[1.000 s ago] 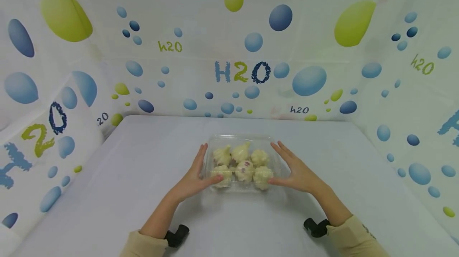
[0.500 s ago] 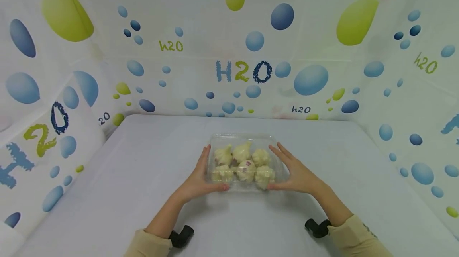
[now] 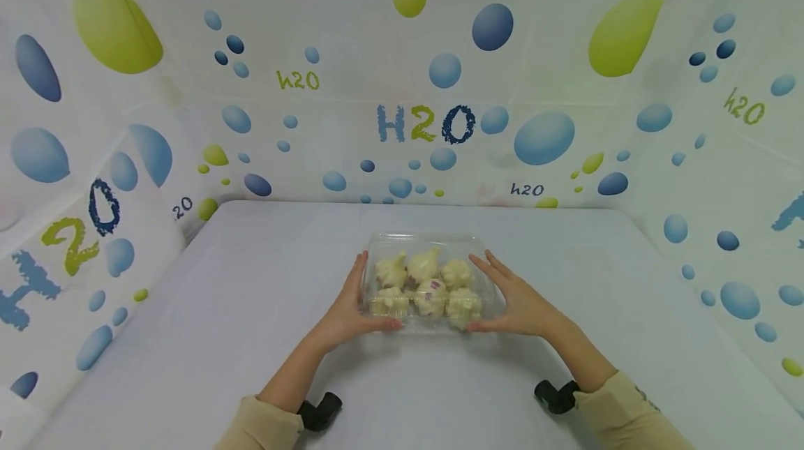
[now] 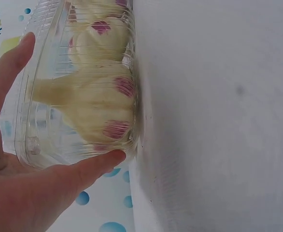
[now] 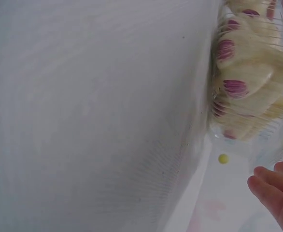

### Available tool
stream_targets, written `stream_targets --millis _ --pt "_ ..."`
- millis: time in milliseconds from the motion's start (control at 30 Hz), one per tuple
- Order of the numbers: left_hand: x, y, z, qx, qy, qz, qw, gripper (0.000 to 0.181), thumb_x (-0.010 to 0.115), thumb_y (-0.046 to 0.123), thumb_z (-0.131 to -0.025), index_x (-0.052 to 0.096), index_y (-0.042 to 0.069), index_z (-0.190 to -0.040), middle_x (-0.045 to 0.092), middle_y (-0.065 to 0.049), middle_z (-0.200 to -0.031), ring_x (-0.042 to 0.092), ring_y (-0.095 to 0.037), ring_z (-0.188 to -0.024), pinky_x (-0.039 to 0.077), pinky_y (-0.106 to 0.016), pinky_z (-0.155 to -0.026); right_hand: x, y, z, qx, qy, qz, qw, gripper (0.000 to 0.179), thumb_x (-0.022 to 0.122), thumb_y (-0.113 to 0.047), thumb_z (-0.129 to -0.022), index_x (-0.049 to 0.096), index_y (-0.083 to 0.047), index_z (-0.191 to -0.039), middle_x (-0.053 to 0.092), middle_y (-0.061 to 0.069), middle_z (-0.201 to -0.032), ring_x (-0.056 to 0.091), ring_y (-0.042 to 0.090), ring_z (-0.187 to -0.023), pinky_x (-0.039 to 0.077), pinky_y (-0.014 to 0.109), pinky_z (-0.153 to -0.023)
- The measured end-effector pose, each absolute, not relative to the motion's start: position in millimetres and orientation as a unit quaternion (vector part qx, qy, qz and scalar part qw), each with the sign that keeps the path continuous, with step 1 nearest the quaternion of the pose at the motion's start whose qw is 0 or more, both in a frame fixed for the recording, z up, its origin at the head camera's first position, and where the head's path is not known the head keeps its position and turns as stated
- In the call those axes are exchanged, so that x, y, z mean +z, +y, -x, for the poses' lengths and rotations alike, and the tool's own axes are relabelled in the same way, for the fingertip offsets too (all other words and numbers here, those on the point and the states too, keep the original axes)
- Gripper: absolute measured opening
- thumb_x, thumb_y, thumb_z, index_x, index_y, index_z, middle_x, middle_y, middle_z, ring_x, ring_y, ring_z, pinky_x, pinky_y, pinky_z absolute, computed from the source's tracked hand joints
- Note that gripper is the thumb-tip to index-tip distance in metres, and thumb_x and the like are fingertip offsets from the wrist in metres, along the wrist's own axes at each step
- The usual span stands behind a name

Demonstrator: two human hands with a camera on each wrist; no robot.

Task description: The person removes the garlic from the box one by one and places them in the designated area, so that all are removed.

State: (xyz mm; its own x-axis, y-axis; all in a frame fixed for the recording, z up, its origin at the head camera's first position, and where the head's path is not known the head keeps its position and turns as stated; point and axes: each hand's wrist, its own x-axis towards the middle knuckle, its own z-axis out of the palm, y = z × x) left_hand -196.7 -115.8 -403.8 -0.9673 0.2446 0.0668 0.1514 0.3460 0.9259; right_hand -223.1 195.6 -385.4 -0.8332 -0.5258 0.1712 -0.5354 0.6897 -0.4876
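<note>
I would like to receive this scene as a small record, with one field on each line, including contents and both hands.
container: clear plastic, in front of the person
contents: six pale garlic bulbs, two rows of three, purple marks on some
left hand: thumb at the container's front, fingers along its left end
right hand: thumb at the front, fingers by the right end; firm contact unclear
table: white covering
backdrop: white, blue and green drops, "H2O" lettering
</note>
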Motion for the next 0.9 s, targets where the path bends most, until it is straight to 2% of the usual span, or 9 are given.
stream_targets --millis 333,567,733,900 --pt "-405.0 -113.9 197.1 0.555 0.821 -0.129 0.032 0.123 0.084 0.022 -0.065 -0.007 0.02 -0.147 -0.006 -0.003 -0.153 0.001 -0.029 -0.138 0.014 -0.052 -0.106 -383.9 196.4 224.7 0.259 -0.921 -0.292 0.012 0.1 0.073 -0.059 -0.065 0.024 -0.024 -0.145 0.014 0.02 -0.149 0.026 0.044 -0.129 0.034 0.063 -0.09" --pt "-405.9 -113.7 196.9 0.52 0.843 -0.138 0.021 0.119 0.082 0.024 -0.068 -0.008 0.016 -0.147 -0.004 -0.009 -0.153 -0.001 -0.029 -0.138 0.011 -0.052 -0.106 -383.9 196.1 226.7 0.238 -0.923 -0.302 0.026 0.097 0.071 -0.059 -0.067 0.03 -0.015 -0.143 0.022 0.023 -0.146 0.032 0.043 -0.127 0.035 0.061 -0.09" --pt "-403.4 -115.1 196.0 0.503 0.852 -0.141 0.026 0.118 0.081 0.026 -0.07 -0.009 0.017 -0.147 -0.005 -0.008 -0.153 0.001 -0.029 -0.138 0.015 -0.052 -0.106 -382.3 195.5 227.3 0.237 -0.92 -0.311 0.037 0.094 0.072 -0.056 -0.068 0.032 -0.012 -0.141 0.028 0.026 -0.142 0.038 0.042 -0.123 0.036 0.058 -0.091" --pt "-402.8 -117.2 195.6 0.498 0.851 -0.163 0.022 0.116 0.079 0.024 -0.071 -0.009 0.014 -0.147 -0.005 -0.008 -0.153 0.003 -0.028 -0.138 0.022 -0.051 -0.104 -380.9 195.2 226.6 0.235 -0.92 -0.311 0.039 0.092 0.071 -0.055 -0.069 0.033 -0.011 -0.141 0.033 0.027 -0.14 0.04 0.04 -0.122 0.037 0.056 -0.092"
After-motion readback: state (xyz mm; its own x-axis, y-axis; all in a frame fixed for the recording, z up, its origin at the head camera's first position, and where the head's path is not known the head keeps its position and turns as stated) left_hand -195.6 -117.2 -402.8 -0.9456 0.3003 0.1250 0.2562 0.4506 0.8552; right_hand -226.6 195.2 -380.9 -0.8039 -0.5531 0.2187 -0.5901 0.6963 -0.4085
